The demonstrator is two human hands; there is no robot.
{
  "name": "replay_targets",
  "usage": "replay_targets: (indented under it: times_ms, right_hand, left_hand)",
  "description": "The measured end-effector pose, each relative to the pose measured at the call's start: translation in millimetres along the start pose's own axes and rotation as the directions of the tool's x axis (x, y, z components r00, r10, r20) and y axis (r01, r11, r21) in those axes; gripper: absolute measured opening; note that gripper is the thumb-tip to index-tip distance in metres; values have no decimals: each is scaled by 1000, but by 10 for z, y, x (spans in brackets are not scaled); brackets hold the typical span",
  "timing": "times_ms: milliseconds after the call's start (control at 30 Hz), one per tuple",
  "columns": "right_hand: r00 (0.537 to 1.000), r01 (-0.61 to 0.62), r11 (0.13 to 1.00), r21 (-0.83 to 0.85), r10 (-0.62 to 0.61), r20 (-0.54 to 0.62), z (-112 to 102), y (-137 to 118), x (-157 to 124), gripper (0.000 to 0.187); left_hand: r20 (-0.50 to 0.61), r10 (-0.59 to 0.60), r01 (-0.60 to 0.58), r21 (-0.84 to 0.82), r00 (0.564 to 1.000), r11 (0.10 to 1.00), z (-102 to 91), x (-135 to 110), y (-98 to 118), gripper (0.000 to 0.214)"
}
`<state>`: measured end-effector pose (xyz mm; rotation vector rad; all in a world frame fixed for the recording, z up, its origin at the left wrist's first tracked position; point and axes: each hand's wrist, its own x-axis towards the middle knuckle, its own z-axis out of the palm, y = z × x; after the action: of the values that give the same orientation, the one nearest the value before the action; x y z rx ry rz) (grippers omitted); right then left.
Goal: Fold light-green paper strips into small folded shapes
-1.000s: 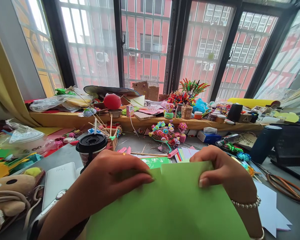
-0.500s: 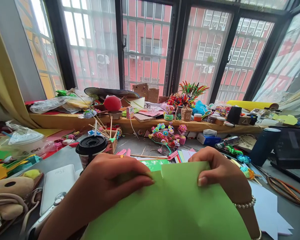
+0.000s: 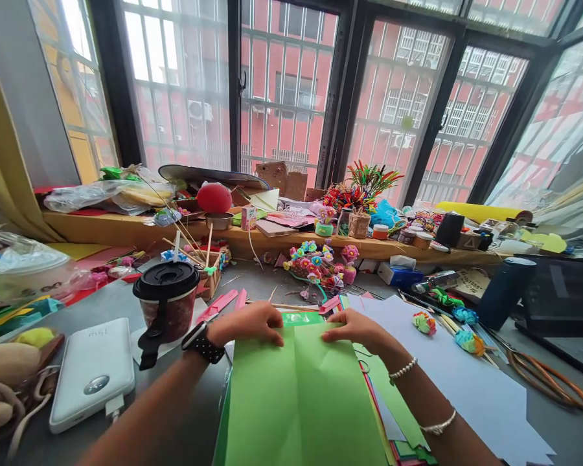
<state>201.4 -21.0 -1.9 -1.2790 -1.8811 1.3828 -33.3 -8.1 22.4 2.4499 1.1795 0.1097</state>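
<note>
A light green sheet of paper [image 3: 272, 395] with a vertical crease down its middle spreads in front of me. My left hand [image 3: 255, 325] pinches its top edge left of the crease, thumb on the near face. On the other side of the crease, my right hand [image 3: 357, 329] grips the same edge, also closed. Under the sheet's right side a stack of coloured paper [image 3: 401, 414] shows its edges. Behind the top edge lies a shiny green packet [image 3: 302, 318], partly hidden.
A lidded cup [image 3: 168, 304] and a white power bank [image 3: 94, 375] stand at left. White paper [image 3: 480, 382], crumpled paper balls [image 3: 424, 323], scissors [image 3: 548, 378] and a dark bottle [image 3: 508, 294] lie or stand at right. Craft flowers [image 3: 315, 262] sit behind.
Both hands have moved down and away from me with the green paper, lowering it over the coloured stack. More of the desk now shows on both sides.
</note>
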Motion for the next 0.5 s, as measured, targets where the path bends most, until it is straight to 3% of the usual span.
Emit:
replay_targets:
  times_ms: [67,167,267,367,500]
  right_hand:
    - [995,-55,992,111,64,-77,90,186,-33,34]
    - [970,-39,969,244,96,-226,226,357,-150,54]
    - [938,-17,960,280,113,-329,349,462,-202,63]
    - [912,47,969,244,58,-407,441,565,-185,67]
    - [900,64,993,100,-14,-436,488,656,-204,55]
  left_hand:
    - [-11,-12,12,1,1000,1000,186,39,-166,23]
    - [-76,-11,10,-14,997,1000,347,-27,-270,25]
    - [-179,-76,92,86,981,992,451,-125,-179,26]
    - [-440,-57,226,342,896,912,668,-207,16,46]
    - [-424,0,193,411,906,891,1071,-315,140,72]
